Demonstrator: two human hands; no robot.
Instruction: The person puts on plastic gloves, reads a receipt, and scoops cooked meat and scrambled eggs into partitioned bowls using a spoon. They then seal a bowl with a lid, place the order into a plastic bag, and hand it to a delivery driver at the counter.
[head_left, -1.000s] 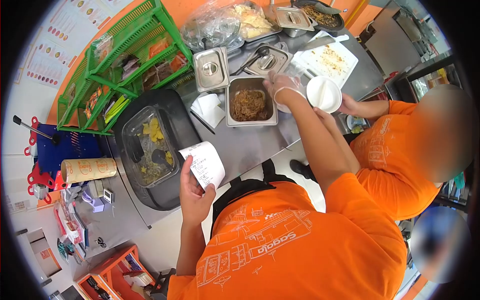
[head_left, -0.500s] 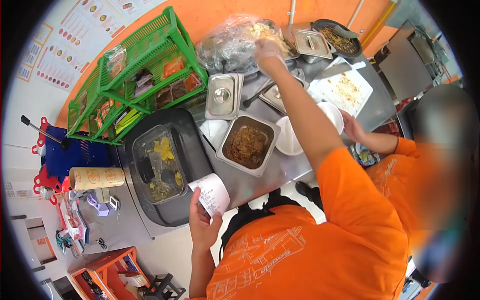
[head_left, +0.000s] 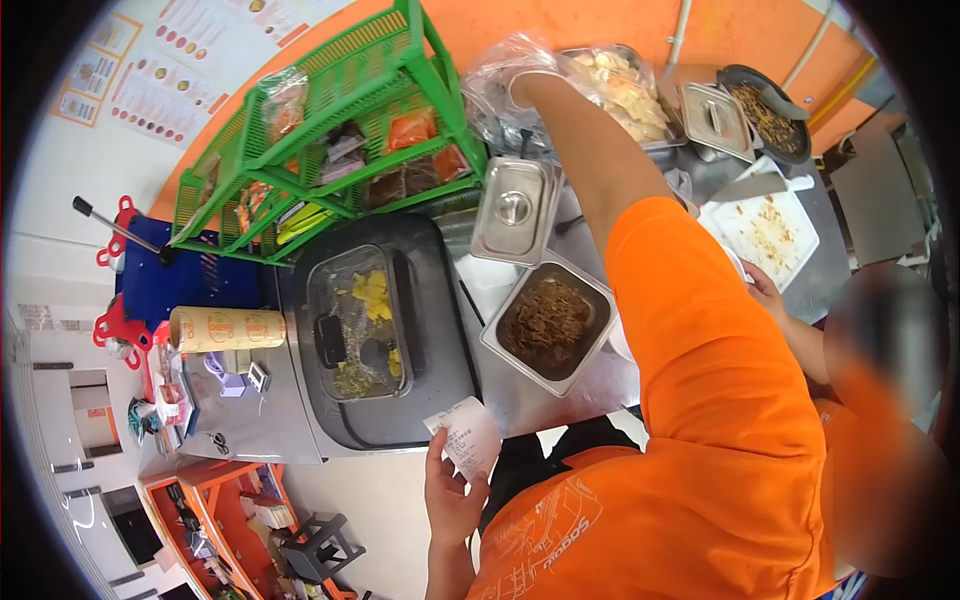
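Observation:
A printed paper receipt [head_left: 467, 438] is pinched between the thumb and fingers of my left hand [head_left: 455, 500], in front of the counter edge. My right arm stretches across the counter to the back. There my right hand [head_left: 530, 87] reaches into crumpled clear plastic [head_left: 492, 90], and its fingers are hidden. Beside it lies a tray of pale sliced food [head_left: 625, 95], partly wrapped in plastic. Below my right arm stand a metal pan of brown shredded food [head_left: 552, 325] and a metal lid with a round recessed handle [head_left: 514, 208].
At the left, a clear-lidded container with yellow food [head_left: 362, 320] rests on a dark griddle [head_left: 440, 300]. Green baskets [head_left: 330, 120] hold packets. A knife [head_left: 750, 187] lies across a white cutting board [head_left: 775, 240]. A co-worker's hand [head_left: 765, 288] is at the right.
My right hand has moved left, from the pale sliced food into the clear plastic. My left hand keeps hold of the receipt. The view has shifted, so the counter appears farther right.

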